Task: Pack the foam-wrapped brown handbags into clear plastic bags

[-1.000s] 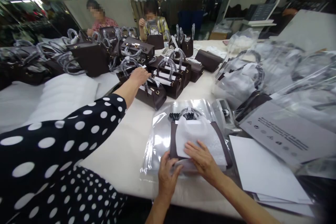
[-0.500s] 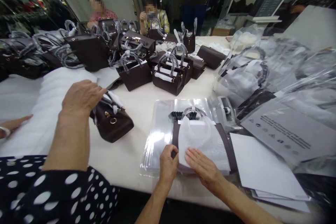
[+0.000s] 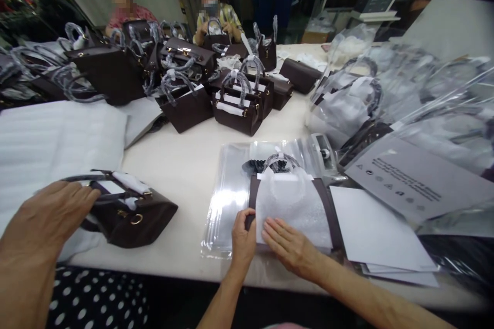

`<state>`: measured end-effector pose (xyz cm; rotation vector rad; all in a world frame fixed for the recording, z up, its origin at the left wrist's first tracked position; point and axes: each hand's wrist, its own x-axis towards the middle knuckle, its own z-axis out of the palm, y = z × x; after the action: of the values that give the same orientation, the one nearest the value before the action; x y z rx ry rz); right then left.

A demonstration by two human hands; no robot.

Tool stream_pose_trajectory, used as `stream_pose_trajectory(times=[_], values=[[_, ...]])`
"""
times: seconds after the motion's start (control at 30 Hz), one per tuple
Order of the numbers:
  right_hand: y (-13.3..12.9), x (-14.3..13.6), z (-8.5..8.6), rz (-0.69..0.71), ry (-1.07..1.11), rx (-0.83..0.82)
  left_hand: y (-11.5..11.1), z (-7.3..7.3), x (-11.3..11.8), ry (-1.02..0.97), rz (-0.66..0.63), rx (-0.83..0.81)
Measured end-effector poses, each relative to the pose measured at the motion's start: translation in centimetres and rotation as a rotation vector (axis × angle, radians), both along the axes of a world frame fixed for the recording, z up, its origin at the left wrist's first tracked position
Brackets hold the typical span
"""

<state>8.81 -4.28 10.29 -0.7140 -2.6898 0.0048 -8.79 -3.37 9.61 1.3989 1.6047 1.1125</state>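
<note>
A dark brown handbag lies flat in front of me, its front covered by a white foam sheet. My left hand pinches the handbag's left side edge between thumb and fingers. Flat on the foam sheet's lower left rests my right hand, fingers stretched out. The wrapped handles point away from me, with a strip of white paper below them. Beneath the handbag is a stack of transparent plastic bags. A black coiled item sits beside the handles.
At left, a co-worker's hand grips another brown handbag by its handles. White foam sheets lie behind it. Several handbags stand across the table. On my right are white cards and plastic-bagged handbags. Two people sit opposite.
The co-worker's hand has brought its handbag nearer the table's front edge and to the left. My hands stay almost in place on mine. The view has shifted slightly.
</note>
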Motion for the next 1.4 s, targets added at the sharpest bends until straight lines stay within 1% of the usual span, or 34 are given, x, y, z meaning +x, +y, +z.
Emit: stream_pose_trajectory(times=[0.07, 0.1, 0.13, 0.17, 0.2, 0.23, 0.27, 0.3, 0.33, 0.37, 0.4, 0.43, 0.47, 0.53, 0.57, 0.6, 0.63, 0.67, 0.7, 0.73, 0.77, 0.8, 0.83, 0.87, 0.9, 0.93, 1.0, 1.03, 1.07, 1.1, 1.13, 1.23, 1.33, 1.4], values=[[0.0, 0.1, -0.3, -0.001, 0.011, 0.023, -0.2, 0.2, -0.4, -0.013, 0.031, 0.018], [0.0, 0.0, -0.4, -0.002, 0.014, 0.035, -0.4, 0.4, -0.8, 0.01, 0.055, 0.055], [0.0, 0.0, -0.5, -0.002, 0.015, 0.045, -0.6, 0.6, -1.2, 0.064, 0.062, 0.121], [0.1, -0.2, -0.5, -0.002, 0.017, 0.052, -0.9, 0.8, -1.6, 0.145, 0.026, 0.214], [0.1, -0.4, -0.5, -0.004, 0.021, 0.056, -1.1, 0.8, -2.0, 0.241, -0.062, 0.321], [0.1, -0.5, -0.3, -0.008, 0.03, 0.055, -1.3, 0.8, -2.3, 0.333, -0.184, 0.428], [0.2, -0.6, -0.1, -0.016, 0.044, 0.052, -1.5, 0.6, -2.5, 0.403, -0.308, 0.518], [0.2, -0.6, 0.3, -0.017, 0.064, 0.042, -1.6, 0.2, -2.6, 0.438, -0.403, 0.58], [0.2, -0.3, 0.7, -0.014, 0.089, 0.025, -1.8, -0.2, -2.6, 0.448, -0.451, 0.616], [0.1, 0.2, 1.2, -0.023, 0.123, 0.003, -1.9, -0.6, -2.6, 0.444, -0.454, 0.633], [-0.2, 1.1, 1.6, -0.073, 0.176, -0.017, -1.9, -1.0, -2.6, 0.435, -0.434, 0.636], [-0.5, 2.1, 2.0, -0.185, 0.252, -0.035, -1.9, -1.3, -2.5, 0.427, -0.42, 0.631], [-1.0, 3.2, 2.2, -0.363, 0.346, -0.056, -1.9, -1.5, -2.5, 0.423, -0.424, 0.622], [-2.0, 5.5, 2.3, -0.819, 0.539, -0.15, -1.8, -1.6, -2.6, 0.429, -0.457, 0.607], [-2.4, 6.5, 2.2, -1.021, 0.612, -0.25, -1.8, -1.6, -2.7, 0.434, -0.473, 0.604], [-2.8, 7.1, 2.1, -1.158, 0.659, -0.386, -1.7, -1.5, -2.7, 0.441, -0.48, 0.606], [-2.9, 7.6, 1.9, -1.217, 0.69, -0.538, -1.7, -1.5, -2.8, 0.448, -0.479, 0.606], [-2.9, 7.8, 1.8, -1.214, 0.72, -0.678, -1.7, -1.4, -2.8, 0.455, -0.465, 0.609], [-2.7, 7.9, 1.7, -1.182, 0.755, -0.782, -1.6, -1.4, -2.7, 0.464, -0.441, 0.614], [-2.3, 7.9, 1.7, -1.145, 0.789, -0.836, -1.6, -1.4, -2.6, 0.474, -0.413, 0.619], [-1.8, 7.9, 1.8, -1.114, 0.809, -0.846, -1.6, -1.4, -2.4, 0.485, -0.386, 0.623], [-1.3, 7.9, 1.9, -1.097, 0.8, -0.823, -1.6, -1.5, -2.2, 0.494, -0.36, 0.629], [-0.8, 7.9, 2.1, -1.093, 0.761, -0.772, -1.6, -1.5, -2.0, 0.5, -0.339, 0.634], [-0.5, 7.9, 2.2, -1.089, 0.702, -0.683, -1.6, -1.5, -1.8, 0.504, -0.326, 0.637], [-0.3, 7.9, 2.3, -1.069, 0.634, -0.561, -1.6, -1.4, -1.5, 0.507, -0.316, 0.637], [-0.3, 7.8, 2.4, -1.016, 0.56, -0.425, -1.6, -1.4, -1.3, 0.507, -0.31, 0.636], [-0.5, 7.1, 2.3, -0.821, 0.411, -0.175, -1.6, -1.4, -1.0, 0.502, -0.304, 0.632], [-0.7, 6.6, 2.2, -0.701, 0.336, -0.095, -1.6, -1.4, -1.0, 0.498, -0.305, 0.634], [-0.9, 6.1, 2.1, -0.591, 0.261, -0.052, -1.6, -1.4, -0.9, 0.496, -0.308, 0.641], [-0.9, 5.6, 1.9, -0.511, 0.202, -0.029, -1.6, -1.4, -0.9, 0.496, -0.311, 0.645], [-0.9, 5.1, 1.7, -0.464, 0.167, -0.01, -1.6, -1.4, -0.9, 0.497, -0.313, 0.65], [-0.1, 4.1, 0.9, -0.452, 0.189, 0.043, -1.7, -1.5, -0.9, 0.502, -0.318, 0.641], [1.0, 3.6, 0.4, -0.474, 0.27, 0.038, -1.8, -1.5, -0.9, 0.506, -0.325, 0.629], [1.7, 3.4, 0.2, -0.5, 0.284, 0.036, -1.8, -1.4, -0.8, 0.516, -0.321, 0.632]])
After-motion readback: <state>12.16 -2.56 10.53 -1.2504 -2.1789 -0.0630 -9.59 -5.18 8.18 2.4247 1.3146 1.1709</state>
